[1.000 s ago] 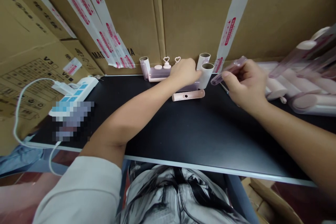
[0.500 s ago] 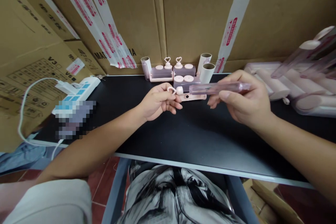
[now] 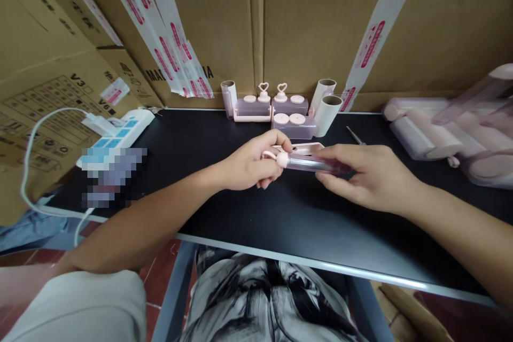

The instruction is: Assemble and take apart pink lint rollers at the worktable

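My left hand (image 3: 254, 162) pinches a pale pink cap (image 3: 282, 160) by its loop handle. The cap's round end meets the left end of a clear purple tube (image 3: 304, 163); how far it sits inside cannot be told. My right hand (image 3: 366, 176) grips the tube's other end between thumb and fingers, hiding part of it. Just behind the tube, a pink strip-shaped part (image 3: 308, 147) lies on the black table (image 3: 256, 224). Further back stand purple cases with pink round lids (image 3: 294, 127) and heart-topped caps (image 3: 281, 93).
White open tubes (image 3: 328, 116) stand beside the cases. A thin metal tool (image 3: 355, 135) lies behind my right hand. Several pink and purple assemblies (image 3: 436, 133) are piled at right. A white power strip (image 3: 116, 136) with a cable lies at left; cardboard (image 3: 312, 21) walls the back.
My right hand has brought the tube left and down, and its end now meets the cap in my left hand. The metal tool has come into sight behind my right hand.
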Tool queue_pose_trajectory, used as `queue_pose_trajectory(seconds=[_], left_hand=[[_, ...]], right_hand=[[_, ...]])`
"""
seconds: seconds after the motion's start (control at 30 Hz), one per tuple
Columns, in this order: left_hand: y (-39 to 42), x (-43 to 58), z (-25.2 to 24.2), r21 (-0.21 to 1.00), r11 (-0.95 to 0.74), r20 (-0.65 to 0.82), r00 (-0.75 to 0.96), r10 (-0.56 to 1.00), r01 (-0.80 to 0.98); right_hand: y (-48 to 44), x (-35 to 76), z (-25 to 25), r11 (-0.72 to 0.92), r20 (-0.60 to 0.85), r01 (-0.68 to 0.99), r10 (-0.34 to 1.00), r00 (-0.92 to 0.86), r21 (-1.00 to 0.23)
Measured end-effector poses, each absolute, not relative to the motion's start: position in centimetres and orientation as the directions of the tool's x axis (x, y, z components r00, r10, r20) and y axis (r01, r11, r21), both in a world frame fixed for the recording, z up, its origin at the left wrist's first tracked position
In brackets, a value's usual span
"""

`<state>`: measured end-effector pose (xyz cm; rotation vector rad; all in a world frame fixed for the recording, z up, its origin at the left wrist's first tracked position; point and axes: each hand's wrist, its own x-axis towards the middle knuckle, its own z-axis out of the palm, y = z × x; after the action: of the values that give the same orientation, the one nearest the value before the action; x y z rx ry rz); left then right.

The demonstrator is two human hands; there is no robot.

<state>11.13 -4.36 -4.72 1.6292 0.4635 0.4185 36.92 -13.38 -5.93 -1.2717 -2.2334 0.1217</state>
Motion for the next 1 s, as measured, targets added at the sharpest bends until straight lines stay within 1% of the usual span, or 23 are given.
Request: queue_pose_trajectory(seconds=[0.1, 0.17, 0.23, 0.3, 0.47, 0.7, 0.8, 0.9, 1.0], left_hand=[[-4.9, 11.1, -4.5, 0.962, -0.246, 0.016, 0.874, 0.486, 0.119], [-5.1, 11.1, -4.4, 0.943, -0.293, -0.005, 0.885, 0.466, 0.159], [-5.2, 11.1, -4.4, 0.933, -0.309, -0.023, 0.889, 0.456, 0.183], [-5.3, 11.1, -4.4, 0.928, -0.325, -0.017, 0.892, 0.452, 0.183], [-5.5, 11.2, -4.7, 0.916, -0.366, 0.030, 0.880, 0.474, 0.166], [-6.0, 11.7, -5.6, 0.890, -0.395, 0.035, 0.828, 0.559, 0.229], [-6.2, 12.1, -6.4, 0.912, -0.345, 0.032, 0.799, 0.601, 0.222], [-6.4, 12.5, -7.3, 0.951, -0.273, 0.056, 0.788, 0.613, 0.144], [-6.3, 12.6, -7.3, 0.955, -0.272, 0.078, 0.791, 0.607, 0.115]], right_hand=[[-13.5, 36.6, -6.2, 0.589, 0.383, 0.790, 0.778, -0.498, -0.170], [-13.7, 36.4, -6.3, 0.605, 0.367, 0.792, 0.758, -0.539, -0.085], [-14.0, 36.1, -6.4, 0.612, 0.358, 0.790, 0.745, -0.563, -0.031], [-14.2, 35.8, -6.4, 0.609, 0.361, 0.793, 0.740, -0.568, -0.003], [-14.5, 35.2, -6.5, 0.607, 0.386, 0.795, 0.728, -0.566, 0.020], [-14.5, 34.9, -6.7, 0.592, 0.380, 0.804, 0.733, -0.564, 0.052], [-14.5, 35.0, -7.1, 0.591, 0.354, 0.807, 0.750, -0.559, 0.020], [-14.4, 35.0, -7.5, 0.592, 0.360, 0.806, 0.752, -0.552, -0.004], [-14.5, 34.7, -7.6, 0.589, 0.379, 0.808, 0.750, -0.543, -0.008]])
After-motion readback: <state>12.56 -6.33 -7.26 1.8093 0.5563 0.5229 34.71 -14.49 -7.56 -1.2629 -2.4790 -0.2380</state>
